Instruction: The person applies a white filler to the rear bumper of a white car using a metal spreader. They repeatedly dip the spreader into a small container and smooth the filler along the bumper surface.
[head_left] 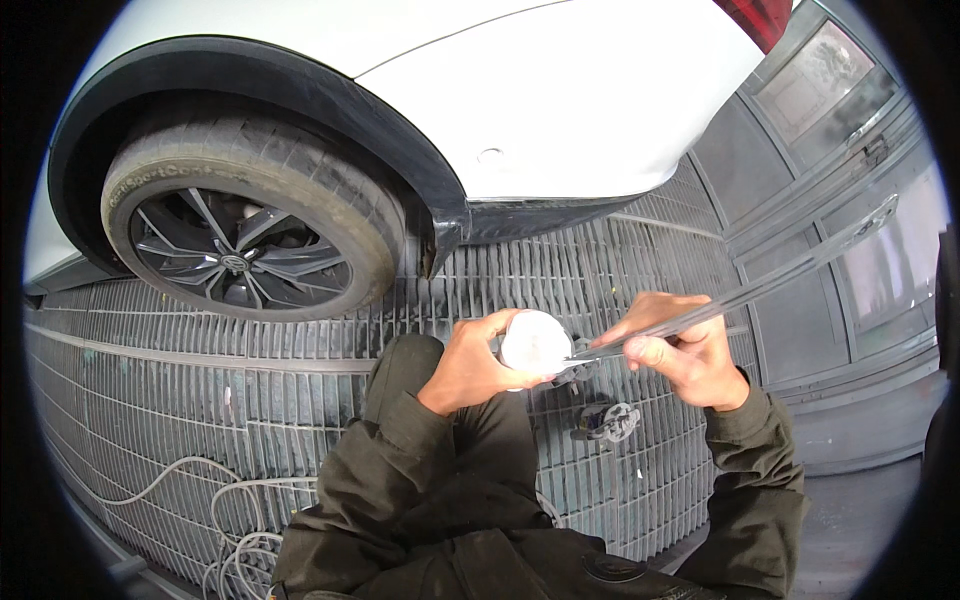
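A small white cup (536, 342) is held in my left hand (465, 365), with the thumb and fingers wrapped round its side. Its top faces up toward me, and the inside is too bright to make out. In my right hand (690, 362) is a long, thin, clear-looking stirring stick (775, 283), pinched between thumb and fingers. One end of the stick reaches the cup's right rim; the other slants up and away to the far right. Whether the tip dips inside the cup, I cannot tell.
A white car (560, 100) stands ahead, its rear wheel (235, 262) at the left. Metal grating (300, 400) covers the floor. A dark object with a clear part (608, 422) lies below my hands. Coiled hose (245, 560) lies lower left; grey panelled doors (800, 300) line the right.
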